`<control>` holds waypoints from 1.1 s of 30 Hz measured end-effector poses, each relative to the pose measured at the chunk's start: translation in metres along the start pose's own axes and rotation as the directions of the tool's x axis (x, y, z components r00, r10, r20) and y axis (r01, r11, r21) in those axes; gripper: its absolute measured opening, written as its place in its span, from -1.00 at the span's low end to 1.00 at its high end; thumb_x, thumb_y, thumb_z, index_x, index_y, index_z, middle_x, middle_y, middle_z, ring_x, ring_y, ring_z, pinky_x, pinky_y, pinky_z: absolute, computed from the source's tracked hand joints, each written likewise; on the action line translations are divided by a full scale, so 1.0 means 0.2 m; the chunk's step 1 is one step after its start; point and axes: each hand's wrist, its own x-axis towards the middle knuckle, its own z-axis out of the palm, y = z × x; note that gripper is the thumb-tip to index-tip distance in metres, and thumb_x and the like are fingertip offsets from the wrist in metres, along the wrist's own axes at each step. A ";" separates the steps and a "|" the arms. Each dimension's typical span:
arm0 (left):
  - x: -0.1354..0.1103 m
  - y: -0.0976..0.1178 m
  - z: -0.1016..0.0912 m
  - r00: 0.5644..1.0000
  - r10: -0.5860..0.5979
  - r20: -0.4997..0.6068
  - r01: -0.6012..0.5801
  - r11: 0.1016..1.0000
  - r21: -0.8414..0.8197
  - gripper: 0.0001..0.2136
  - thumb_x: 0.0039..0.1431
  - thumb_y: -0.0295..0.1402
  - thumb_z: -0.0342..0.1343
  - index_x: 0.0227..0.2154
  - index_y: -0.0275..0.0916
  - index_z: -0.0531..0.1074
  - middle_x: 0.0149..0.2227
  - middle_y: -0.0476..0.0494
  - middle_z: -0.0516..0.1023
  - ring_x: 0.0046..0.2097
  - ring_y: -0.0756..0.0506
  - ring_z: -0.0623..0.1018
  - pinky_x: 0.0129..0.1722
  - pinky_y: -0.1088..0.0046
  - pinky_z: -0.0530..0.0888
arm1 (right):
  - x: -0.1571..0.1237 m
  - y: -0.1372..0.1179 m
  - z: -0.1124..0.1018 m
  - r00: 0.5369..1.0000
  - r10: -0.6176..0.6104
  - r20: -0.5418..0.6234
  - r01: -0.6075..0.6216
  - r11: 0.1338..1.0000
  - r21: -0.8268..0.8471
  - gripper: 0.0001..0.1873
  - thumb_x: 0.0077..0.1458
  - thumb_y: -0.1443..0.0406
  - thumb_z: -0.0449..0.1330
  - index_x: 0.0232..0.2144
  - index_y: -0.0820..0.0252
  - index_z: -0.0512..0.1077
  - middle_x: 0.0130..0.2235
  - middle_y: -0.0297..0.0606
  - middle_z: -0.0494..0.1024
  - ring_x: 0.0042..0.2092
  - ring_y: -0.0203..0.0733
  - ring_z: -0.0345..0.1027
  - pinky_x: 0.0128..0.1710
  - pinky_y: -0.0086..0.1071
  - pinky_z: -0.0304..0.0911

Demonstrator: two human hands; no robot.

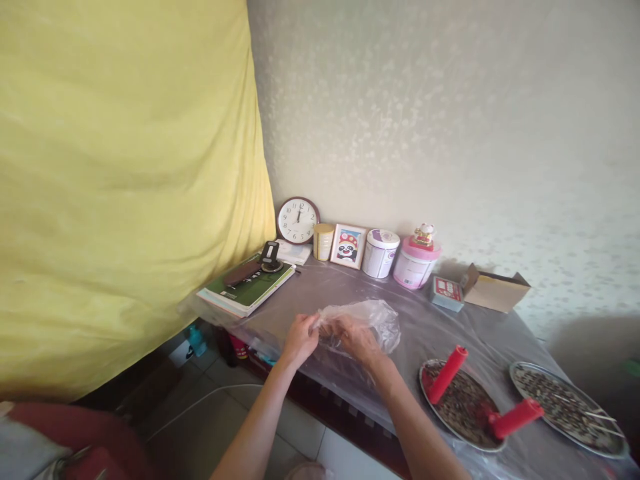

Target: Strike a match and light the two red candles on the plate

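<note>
A thin clear plastic bag is held up over the near part of the covered table. My left hand pinches the bag's left edge between thumb and fingers. My right hand is at the bag's opening, with film around the hand and its fingers curled toward the left hand. Something brownish shows blurred by the right fingertips; I cannot make out what it is. The bag's right side puffs out beyond the right wrist.
Near the right forearm, two red candles stand tilted on a round tray; another tray lies farther right. Along the wall are a clock, a panda picture, tins and an open carton. Books lie left.
</note>
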 end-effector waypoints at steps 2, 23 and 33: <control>0.01 0.00 0.00 1.000 -0.004 -0.003 0.004 1.000 -0.031 -0.77 0.27 -0.29 0.09 -0.08 -0.24 0.47 0.02 -0.20 0.54 0.03 -0.19 0.53 0.07 0.03 0.46 | 0.00 0.00 -0.03 0.999 0.044 0.009 -0.044 0.997 0.065 -0.73 0.06 0.48 0.13 -0.23 0.09 0.49 -0.17 -0.26 0.60 -0.08 -0.10 0.45 -0.05 -0.32 0.25; -0.92 0.30 0.04 0.981 -0.097 0.168 0.189 0.676 -0.712 -0.67 0.19 -0.09 0.06 -0.10 -0.18 0.45 -0.04 -0.28 0.65 0.04 -0.24 0.60 0.03 0.22 0.54 | -0.83 -0.35 -0.22 0.971 0.071 0.226 -0.210 -0.181 0.961 -0.50 0.03 0.04 0.40 0.00 0.04 0.49 -0.16 -0.22 0.63 -0.15 -0.14 0.56 -0.10 -0.26 0.42; -1.20 0.40 0.04 0.946 -0.163 0.282 0.315 0.676 -0.666 -0.69 0.09 -0.07 0.16 -0.16 -0.10 0.52 -0.05 -0.16 0.67 0.01 -0.24 0.61 -0.01 0.22 0.56 | -1.11 -0.39 -0.27 0.968 0.078 0.238 -0.185 -0.420 0.889 -0.47 0.04 -0.02 0.37 -0.04 0.18 0.52 -0.22 -0.18 0.64 -0.25 -0.21 0.55 -0.24 -0.38 0.44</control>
